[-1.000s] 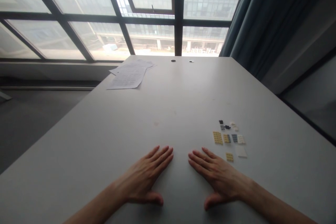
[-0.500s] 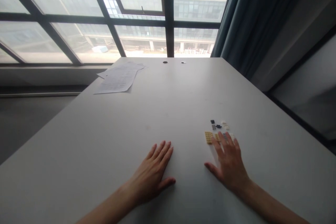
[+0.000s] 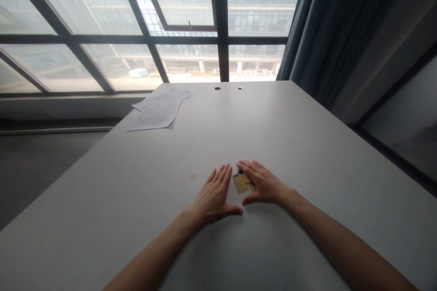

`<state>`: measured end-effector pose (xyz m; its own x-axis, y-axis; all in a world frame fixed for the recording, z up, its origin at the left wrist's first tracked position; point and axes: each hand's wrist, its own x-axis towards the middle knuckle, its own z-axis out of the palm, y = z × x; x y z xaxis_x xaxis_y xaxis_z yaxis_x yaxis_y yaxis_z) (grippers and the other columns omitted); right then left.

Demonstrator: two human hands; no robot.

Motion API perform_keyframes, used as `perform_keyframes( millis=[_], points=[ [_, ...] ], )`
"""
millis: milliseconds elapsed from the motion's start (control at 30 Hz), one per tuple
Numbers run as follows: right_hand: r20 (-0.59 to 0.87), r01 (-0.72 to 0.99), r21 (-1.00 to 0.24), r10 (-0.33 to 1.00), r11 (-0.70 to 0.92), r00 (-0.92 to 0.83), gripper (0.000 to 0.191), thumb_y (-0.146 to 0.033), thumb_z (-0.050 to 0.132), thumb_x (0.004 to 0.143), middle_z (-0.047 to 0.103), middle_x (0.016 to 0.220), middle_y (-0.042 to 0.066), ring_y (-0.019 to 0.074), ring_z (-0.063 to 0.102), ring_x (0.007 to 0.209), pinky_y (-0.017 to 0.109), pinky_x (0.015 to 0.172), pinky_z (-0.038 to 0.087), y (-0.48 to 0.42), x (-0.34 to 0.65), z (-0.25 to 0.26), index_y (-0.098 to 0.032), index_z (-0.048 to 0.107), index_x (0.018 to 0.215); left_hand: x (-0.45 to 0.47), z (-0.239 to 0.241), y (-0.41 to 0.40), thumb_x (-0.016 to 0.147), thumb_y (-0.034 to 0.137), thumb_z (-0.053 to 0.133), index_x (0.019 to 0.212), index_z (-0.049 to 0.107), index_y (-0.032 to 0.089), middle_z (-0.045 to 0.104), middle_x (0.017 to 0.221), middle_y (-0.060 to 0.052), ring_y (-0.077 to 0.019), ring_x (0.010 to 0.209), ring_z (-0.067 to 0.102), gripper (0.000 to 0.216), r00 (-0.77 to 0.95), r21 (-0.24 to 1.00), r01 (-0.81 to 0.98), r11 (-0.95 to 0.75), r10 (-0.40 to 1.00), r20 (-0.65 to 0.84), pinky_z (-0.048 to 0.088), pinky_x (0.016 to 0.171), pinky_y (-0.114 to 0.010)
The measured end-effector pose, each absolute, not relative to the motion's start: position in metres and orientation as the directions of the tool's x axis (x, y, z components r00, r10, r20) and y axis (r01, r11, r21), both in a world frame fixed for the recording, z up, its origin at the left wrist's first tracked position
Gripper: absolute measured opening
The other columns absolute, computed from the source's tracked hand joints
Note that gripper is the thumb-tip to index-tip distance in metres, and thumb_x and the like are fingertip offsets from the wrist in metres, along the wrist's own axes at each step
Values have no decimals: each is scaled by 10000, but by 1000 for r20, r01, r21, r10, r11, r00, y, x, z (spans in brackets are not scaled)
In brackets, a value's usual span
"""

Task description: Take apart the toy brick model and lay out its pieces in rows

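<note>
Small building bricks lie on the white table (image 3: 218, 136) between my two hands. A tan studded plate (image 3: 241, 183) shows most clearly, with a dark piece (image 3: 240, 171) just behind it. My right hand (image 3: 261, 184) curves around their right side and covers the other pieces; its fingers are stretched and its thumb is apart. Flat on the table to the left of the tan plate rests my left hand (image 3: 215, 195), fingers extended and thumb pointing right. Nothing is gripped in either hand.
Sheets of paper (image 3: 157, 109) lie at the table's far left. Two round holes, one a dark hole (image 3: 217, 88), sit near the far edge. Beyond are large windows (image 3: 187, 63) and a dark blue curtain (image 3: 314, 32) on the right.
My right hand has moved left, sweeping the bricks together toward the middle of the table. My left hand has shifted slightly right and forward. The view has tilted up a little.
</note>
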<state>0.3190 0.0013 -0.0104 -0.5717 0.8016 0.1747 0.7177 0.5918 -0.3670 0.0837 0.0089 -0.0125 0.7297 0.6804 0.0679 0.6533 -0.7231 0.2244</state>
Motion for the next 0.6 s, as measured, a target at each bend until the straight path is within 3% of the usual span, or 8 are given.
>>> perform_keyframes(
  millis=[133, 300, 467, 600],
  points=[
    [252, 680, -438, 807, 587, -534, 1160, -763, 606, 648, 253, 1516, 223, 315, 240, 1408, 482, 1122, 278, -12, 284, -13, -133, 137, 1500, 52, -12, 18, 632, 864, 462, 1490, 74, 74, 191, 1529, -228, -329, 1429, 160, 1229, 669, 196, 717, -669, 739, 76, 158, 1149, -497],
    [178, 856, -293, 904, 426, -389, 1058, -771, 459, 755, 242, 1507, 264, 383, 167, 1414, 563, 1125, 212, -36, 282, -23, -51, 191, 1482, 44, -1, 29, 669, 835, 469, 1492, 132, 130, 173, 1548, -170, -294, 1437, 150, 1135, 746, 222, 644, -732, 666, 31, 131, 1163, -473],
    [147, 836, -215, 863, 504, -483, 974, -747, 342, 826, 246, 1509, 248, 343, 174, 1421, 517, 1142, 208, -6, 274, -21, -18, 237, 1463, 41, 6, 26, 764, 767, 450, 1487, 191, 187, 227, 1542, -121, -285, 1433, 173, 963, 810, 270, 564, -780, 586, 2, 109, 1168, -481],
    [146, 750, -263, 794, 606, -590, 941, -737, 308, 845, 253, 1513, 227, 323, 185, 1422, 500, 1151, 194, 29, 240, -15, -28, 249, 1462, 15, 7, 8, 796, 718, 469, 1485, 200, 213, 222, 1548, -96, -274, 1434, 175, 896, 788, 283, 590, -757, 615, 3, 112, 1172, -481]
  ],
)
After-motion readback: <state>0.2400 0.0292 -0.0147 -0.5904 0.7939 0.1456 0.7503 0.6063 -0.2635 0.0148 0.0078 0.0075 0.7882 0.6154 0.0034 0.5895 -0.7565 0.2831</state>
